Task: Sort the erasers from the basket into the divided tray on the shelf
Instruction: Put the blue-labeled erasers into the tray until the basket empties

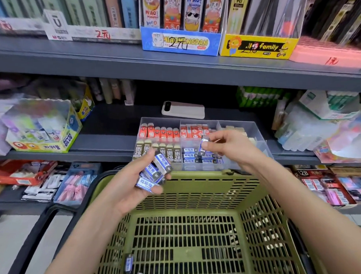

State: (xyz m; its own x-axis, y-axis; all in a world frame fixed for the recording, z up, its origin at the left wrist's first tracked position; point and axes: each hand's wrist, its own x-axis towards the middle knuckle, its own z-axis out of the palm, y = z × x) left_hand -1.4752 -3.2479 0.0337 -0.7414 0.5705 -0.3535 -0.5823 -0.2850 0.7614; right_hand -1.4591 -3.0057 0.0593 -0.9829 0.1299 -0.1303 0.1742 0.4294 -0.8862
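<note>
My left hand [134,192] holds several blue-and-white erasers [154,173] in a loose stack above the green basket [198,190]. My right hand [227,144] pinches one blue-and-white eraser [202,146] over the clear divided tray [256,131] on the shelf, just above the compartment of blue erasers [199,157]. Other compartments of the tray hold orange erasers [161,133] and dark 2B erasers [172,152]. Two blue erasers [129,263] lie on the basket floor at the near left.
A white phone [182,109] lies on the shelf behind the tray. A glue display box [45,130] stands to the left, and packaged goods [319,122] to the right. Boxed stationery lines the shelf above [181,41]. More packets fill the lower shelf on both sides.
</note>
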